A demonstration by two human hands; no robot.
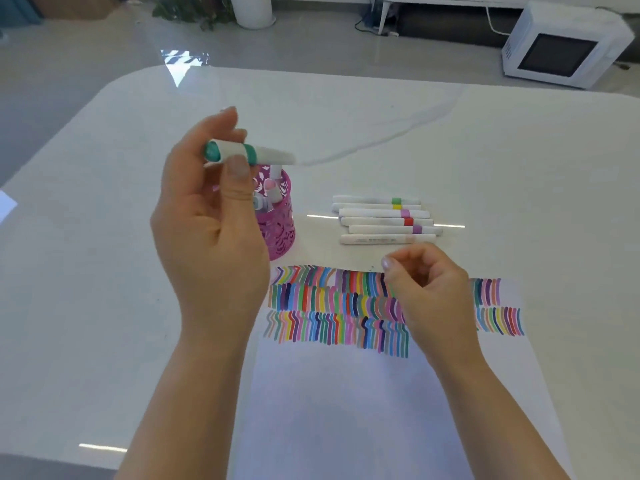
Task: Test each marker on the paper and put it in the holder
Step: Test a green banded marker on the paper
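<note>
My left hand (211, 230) holds a white marker with a green end and green band (249, 154) level in the air, just above and left of the pink holder (282, 223). Several markers stand in that holder. My right hand (427, 289) hovers over the paper (346, 393) with its fingers curled in and nothing seen in them. The upper part of the paper carries three rows of coloured test strokes (329, 306). Several capped white markers with coloured bands (384, 220) lie side by side on the table, behind the paper and right of the holder.
The white glossy table (104, 306) reaches its rounded far edge beyond the markers. On the floor behind stand a white microwave (562, 46), a white round bin (252, 10) and a plant.
</note>
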